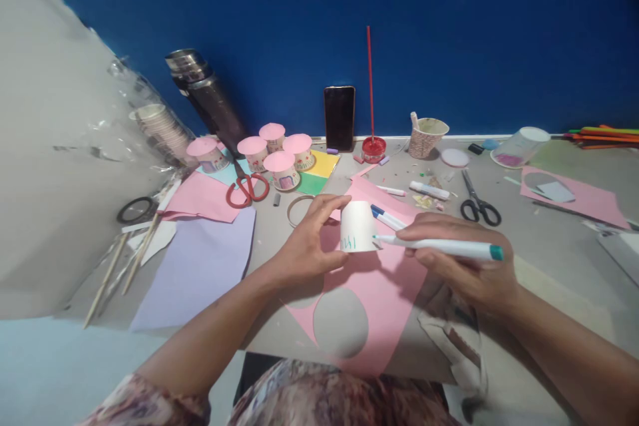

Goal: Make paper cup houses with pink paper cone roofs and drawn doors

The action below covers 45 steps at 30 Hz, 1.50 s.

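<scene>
A white paper cup [360, 226], upside down, bears short green strokes near its lower left edge. My left hand [310, 239] is closed on the cup's left side, thumb low and fingers at the top. In my right hand [456, 259] is a white marker [439, 247] with a green end; its tip is at the cup's lower right side. Beneath both hands lies a pink sheet [389, 306] with a round cut-out. A blue-and-white marker [387, 217] rests on that sheet, just behind the cup.
Several decorated cups with pink tops [279, 161] stand back left, near red-handled scissors [248, 190] and a dark flask [210, 96]. A phone [339, 118] leans on the blue wall. Black scissors [479, 205] lie right; a purple sheet [200, 273] lies left.
</scene>
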Tool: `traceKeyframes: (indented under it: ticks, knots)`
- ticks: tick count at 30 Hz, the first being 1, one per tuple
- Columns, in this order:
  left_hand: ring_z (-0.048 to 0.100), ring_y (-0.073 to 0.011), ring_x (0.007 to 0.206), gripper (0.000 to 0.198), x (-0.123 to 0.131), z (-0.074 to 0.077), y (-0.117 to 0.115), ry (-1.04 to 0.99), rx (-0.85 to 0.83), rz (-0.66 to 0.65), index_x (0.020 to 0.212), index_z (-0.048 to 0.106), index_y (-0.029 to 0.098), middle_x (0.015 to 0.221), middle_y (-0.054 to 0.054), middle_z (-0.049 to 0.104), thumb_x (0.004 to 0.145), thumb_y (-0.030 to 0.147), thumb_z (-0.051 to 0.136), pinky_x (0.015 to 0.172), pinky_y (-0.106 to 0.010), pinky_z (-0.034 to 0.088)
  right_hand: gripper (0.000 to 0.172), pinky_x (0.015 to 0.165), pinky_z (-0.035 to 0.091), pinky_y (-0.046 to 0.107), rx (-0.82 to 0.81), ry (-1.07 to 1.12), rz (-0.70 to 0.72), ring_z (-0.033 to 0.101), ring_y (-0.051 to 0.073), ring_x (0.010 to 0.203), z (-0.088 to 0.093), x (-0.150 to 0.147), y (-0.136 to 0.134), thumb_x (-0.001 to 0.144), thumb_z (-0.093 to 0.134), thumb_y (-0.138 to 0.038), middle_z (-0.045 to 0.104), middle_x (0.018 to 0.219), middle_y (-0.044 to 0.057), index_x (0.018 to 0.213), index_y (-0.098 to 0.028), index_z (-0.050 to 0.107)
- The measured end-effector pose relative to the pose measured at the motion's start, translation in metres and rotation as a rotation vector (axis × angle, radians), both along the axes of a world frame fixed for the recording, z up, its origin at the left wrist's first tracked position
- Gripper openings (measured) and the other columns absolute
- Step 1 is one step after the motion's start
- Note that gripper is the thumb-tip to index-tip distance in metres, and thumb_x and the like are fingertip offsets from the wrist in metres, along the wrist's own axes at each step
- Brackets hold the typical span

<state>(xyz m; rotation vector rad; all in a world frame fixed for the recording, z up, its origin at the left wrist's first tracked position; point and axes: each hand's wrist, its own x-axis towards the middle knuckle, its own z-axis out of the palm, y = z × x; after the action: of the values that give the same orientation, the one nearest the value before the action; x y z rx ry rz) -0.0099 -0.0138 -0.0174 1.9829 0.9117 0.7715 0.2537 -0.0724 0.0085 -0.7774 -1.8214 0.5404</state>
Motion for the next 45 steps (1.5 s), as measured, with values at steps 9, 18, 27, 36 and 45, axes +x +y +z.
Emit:
traceKeyframes:
  ticks: [9,18,27,36,45]
  knots:
    - [0.051,-0.0327,0.135,0.080,0.001,0.001,-0.002,-0.003,-0.016,-0.037,0.145,0.054,0.032,0.142,-0.010,0.052,0.072,0.015,0.083,0.111,-0.048,0.049,0.014,0.060,0.058,0.030,-0.063,-0.002,0.053,0.072,0.019,0.065,0.001,-0.012,0.000,0.092,0.069,-0.013,0.077,0.077,0.005,0.099,-0.021,0.077]
    - [0.053,-0.0330,0.131,0.071,0.003,0.010,-0.003,0.018,0.003,-0.007,0.138,0.058,0.027,0.137,-0.010,0.056,0.071,0.020,0.082,0.106,-0.045,0.050,0.013,0.061,0.057,0.031,-0.058,-0.055,0.055,0.072,0.020,0.066,0.001,-0.012,0.001,0.091,0.070,-0.014,0.077,0.076,0.005,0.098,-0.022,0.076]
    - [0.055,-0.0319,0.125,0.074,0.005,0.009,-0.004,0.030,0.004,-0.007,0.137,0.057,0.028,0.134,-0.010,0.056,0.068,0.015,0.080,0.103,-0.045,0.052,0.013,0.061,0.058,0.031,-0.062,-0.064,0.024,0.073,0.021,0.067,-0.002,-0.012,0.002,0.092,0.070,-0.015,0.078,0.078,0.005,0.100,-0.023,0.077]
    - [0.052,-0.0323,0.133,0.073,0.003,0.006,-0.002,-0.020,-0.025,-0.020,0.137,0.056,0.029,0.142,-0.010,0.055,0.070,0.015,0.082,0.105,-0.044,0.051,0.014,0.061,0.056,0.031,-0.070,-0.046,0.048,0.071,0.019,0.067,-0.002,-0.008,-0.001,0.093,0.070,-0.014,0.077,0.078,0.004,0.101,-0.023,0.076]
    - [0.049,-0.0332,0.138,0.074,0.001,0.001,-0.001,-0.063,-0.065,-0.019,0.140,0.054,0.029,0.147,-0.011,0.051,0.074,0.023,0.086,0.110,-0.046,0.049,0.013,0.063,0.055,0.030,-0.102,-0.028,0.062,0.070,0.018,0.068,0.000,-0.005,-0.001,0.092,0.070,-0.014,0.076,0.079,0.003,0.100,-0.023,0.076]
